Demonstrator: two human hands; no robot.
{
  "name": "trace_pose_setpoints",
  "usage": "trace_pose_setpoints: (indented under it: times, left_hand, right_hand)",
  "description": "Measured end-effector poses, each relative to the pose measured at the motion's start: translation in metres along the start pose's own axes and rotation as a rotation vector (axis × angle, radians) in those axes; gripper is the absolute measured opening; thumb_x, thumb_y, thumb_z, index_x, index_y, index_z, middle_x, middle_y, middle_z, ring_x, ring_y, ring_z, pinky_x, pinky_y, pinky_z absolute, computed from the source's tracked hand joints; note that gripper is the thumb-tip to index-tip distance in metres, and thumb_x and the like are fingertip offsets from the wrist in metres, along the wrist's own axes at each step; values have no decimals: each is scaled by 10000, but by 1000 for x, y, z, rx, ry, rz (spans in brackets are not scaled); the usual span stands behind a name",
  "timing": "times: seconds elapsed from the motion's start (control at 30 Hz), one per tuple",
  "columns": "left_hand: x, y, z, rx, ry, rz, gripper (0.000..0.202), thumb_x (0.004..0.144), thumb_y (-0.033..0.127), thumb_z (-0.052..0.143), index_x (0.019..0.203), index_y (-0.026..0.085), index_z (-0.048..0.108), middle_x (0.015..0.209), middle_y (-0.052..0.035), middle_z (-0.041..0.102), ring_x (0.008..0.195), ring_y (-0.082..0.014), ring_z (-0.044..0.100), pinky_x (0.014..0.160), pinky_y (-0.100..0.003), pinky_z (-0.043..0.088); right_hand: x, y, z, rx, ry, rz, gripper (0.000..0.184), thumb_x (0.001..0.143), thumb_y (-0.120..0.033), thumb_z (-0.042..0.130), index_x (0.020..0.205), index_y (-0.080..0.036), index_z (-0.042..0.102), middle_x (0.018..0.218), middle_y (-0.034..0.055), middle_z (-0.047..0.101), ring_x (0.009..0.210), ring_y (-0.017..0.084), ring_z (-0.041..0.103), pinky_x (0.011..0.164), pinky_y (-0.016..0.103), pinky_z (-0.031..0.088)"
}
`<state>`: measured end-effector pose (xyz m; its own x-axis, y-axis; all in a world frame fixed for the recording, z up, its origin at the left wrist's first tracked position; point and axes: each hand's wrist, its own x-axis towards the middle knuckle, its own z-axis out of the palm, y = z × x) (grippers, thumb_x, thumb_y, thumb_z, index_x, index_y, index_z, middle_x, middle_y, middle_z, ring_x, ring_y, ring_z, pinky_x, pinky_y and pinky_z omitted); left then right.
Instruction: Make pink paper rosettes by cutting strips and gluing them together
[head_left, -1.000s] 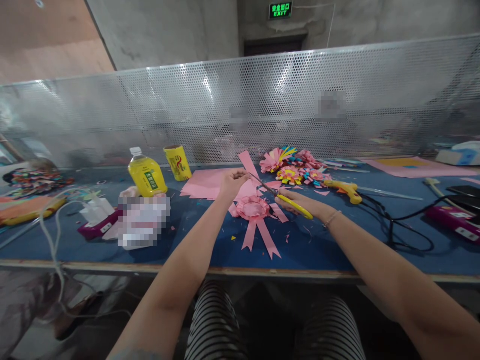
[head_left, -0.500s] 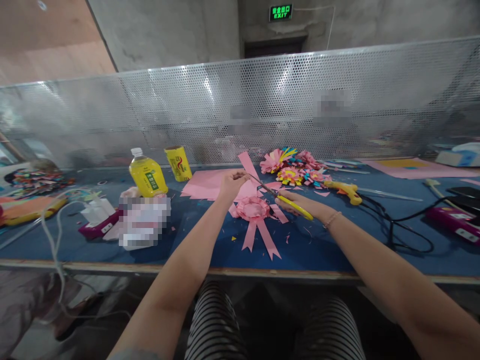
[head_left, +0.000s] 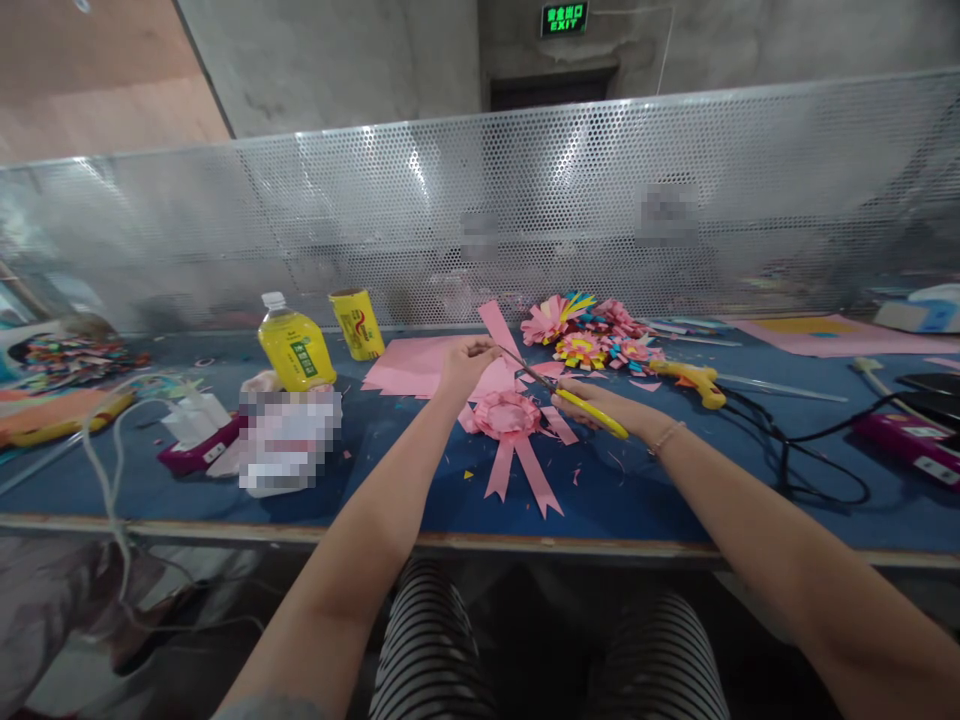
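Scissors [head_left: 561, 393] in right hand [head_left: 594, 406] remain at pink strip [head_left: 496, 323], unchanged.

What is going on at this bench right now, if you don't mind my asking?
A person seated at the blue table is cutting paper. The left hand pinches a pink paper strip, and the right hand holds yellow-handled scissors with the blades at the strip. A pink paper rosette lies under the hands, and finished paper flowers are piled behind.
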<state>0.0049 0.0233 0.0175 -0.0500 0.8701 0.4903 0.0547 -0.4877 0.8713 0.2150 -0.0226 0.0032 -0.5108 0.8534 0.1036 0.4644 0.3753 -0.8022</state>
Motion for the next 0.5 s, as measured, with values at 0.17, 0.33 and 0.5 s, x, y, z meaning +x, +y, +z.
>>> trace_pose_setpoints:
  times: [0.17,0.33,0.5]
  left_hand:
    - [1,-2,-1,-12,-26,-1,124,570,242,621,635,140,594,594,2,582,529,-68,486,487,-186,353]
    - [4,-6,-2,-20,-14,-6,135,556,222,616,664,142,605,587,4,580,494,-59,459,453,-180,317]
    - [4,-5,-2,-66,-28,-14,166,607,291,584,667,136,599,610,-5,586,379,-19,326,377,-182,218]
  right_hand:
    - [2,3,0,-29,-28,15,382,731,-560,432,677,-201,313,534,-74,313,428,46,278,402,199,211]
    - [1,0,0,-91,-21,-10,369,733,-535,453,669,-200,312,533,-69,314,432,48,283,403,201,210]
    - [3,1,0,-156,-5,-2,337,742,-508,437,664,-204,315,526,-58,335,441,60,301,401,207,207]
